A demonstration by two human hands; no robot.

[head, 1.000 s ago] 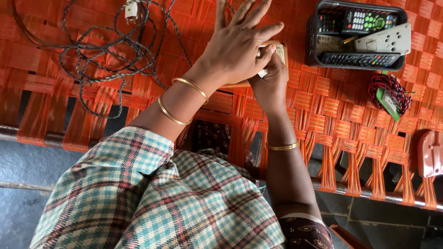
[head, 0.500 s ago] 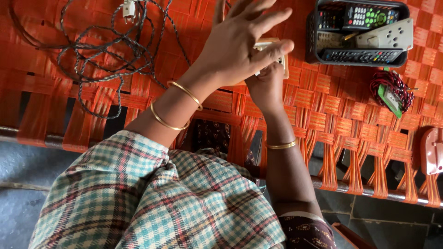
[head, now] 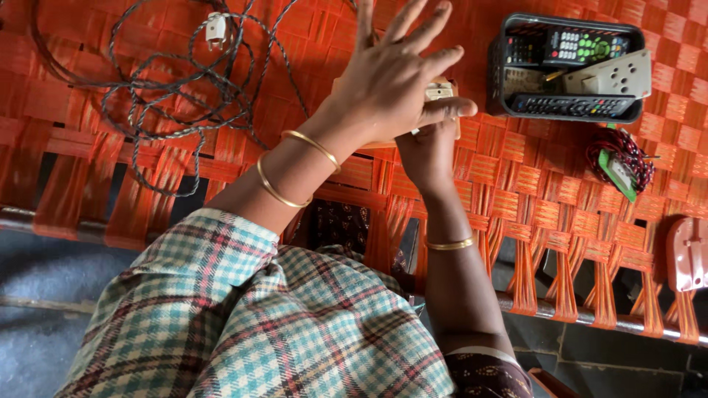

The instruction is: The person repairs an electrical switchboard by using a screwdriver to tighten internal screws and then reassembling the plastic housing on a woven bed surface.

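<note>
My left hand [head: 391, 81], with two gold bangles on its wrist, lies over a small cream electrical box [head: 441, 92]. Its fingers are spread wide and its thumb presses along the box's front edge. My right hand [head: 426, 151], wearing one bangle, comes up from below and grips the same box from underneath. Most of the box is hidden by the two hands. Both hands are above an orange woven cot [head: 516, 191].
A black basket [head: 501, 96] at the upper right holds remote controls and a white socket board. A tangled dark cord with a white plug [head: 215, 29] lies at the upper left. A red-black coiled cable [head: 623, 162] and a pink object [head: 689, 254] sit at the right. The cot's metal rail [head: 590, 315] runs below.
My left hand has shifted slightly over the box, fingers still spread. My right hand keeps its grip underneath.
</note>
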